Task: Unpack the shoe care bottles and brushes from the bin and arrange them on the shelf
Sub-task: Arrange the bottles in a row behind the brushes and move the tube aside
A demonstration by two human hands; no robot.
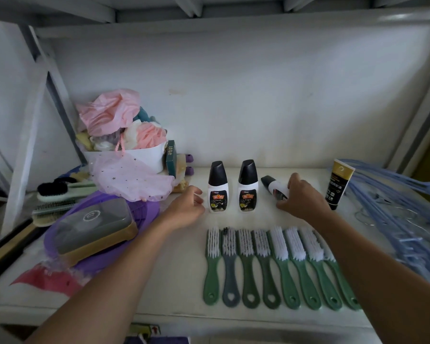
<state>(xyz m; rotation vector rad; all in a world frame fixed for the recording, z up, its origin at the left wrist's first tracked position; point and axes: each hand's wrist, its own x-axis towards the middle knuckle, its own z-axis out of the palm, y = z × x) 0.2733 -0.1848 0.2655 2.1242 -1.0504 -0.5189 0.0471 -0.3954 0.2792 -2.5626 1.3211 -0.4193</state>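
We are working at a white shelf (pixel 174 289) with a white wall behind it and another shelf board overhead. We take the two upright bottles (pixel 232 187) at its middle as our landmark. In front of them lie eight brushes (pixel 271 264) side by side, bristles toward the wall. Left of them sit a purple basin (pixel 139 214), a boxed brush (pixel 94 227) and a white tub (pixel 144 155) heaped with pink cloths. Right of them a black and gold tube (pixel 339 184) stands, with blue hangers (pixel 392 209) beyond. Our left hand (pixel 186 207) rests loosely curled and empty just left of the bottles. Our right hand (pixel 298 197) grips a third bottle (pixel 274 187), tilted with its cap toward the upright pair
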